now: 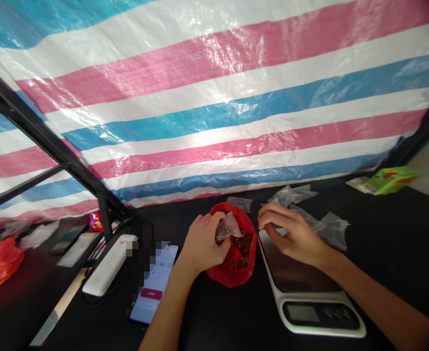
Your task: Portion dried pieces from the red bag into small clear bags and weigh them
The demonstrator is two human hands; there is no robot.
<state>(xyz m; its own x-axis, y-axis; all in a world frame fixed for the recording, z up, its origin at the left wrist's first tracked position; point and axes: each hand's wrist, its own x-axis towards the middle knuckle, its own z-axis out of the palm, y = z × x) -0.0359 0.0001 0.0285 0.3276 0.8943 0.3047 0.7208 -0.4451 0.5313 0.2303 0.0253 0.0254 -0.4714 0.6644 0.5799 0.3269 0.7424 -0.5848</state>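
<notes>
My left hand (205,241) is closed around a small clear plastic bag (231,225) with some greyish-brown contents. It is over the left side of an open red plastic bag (249,222), which holds dark brown dried pieces (244,248). To the right, my right hand (289,231) hovers above the far left part of a white kitchen scale (278,295) with a dark top plate. Its fingers are curled and drawn together; whatever may be between the tips is too small to make out. The scale's display (302,313) shows no readable figure.
Several clear plastic bags (333,231) lie behind the scale, and a green packet (392,180) sits at the far right. Left of my arm are a phone (155,280) with a running timer and a white power strip (110,265). Another red bag (0,263) is far left. A striped sheet (236,112) hangs behind.
</notes>
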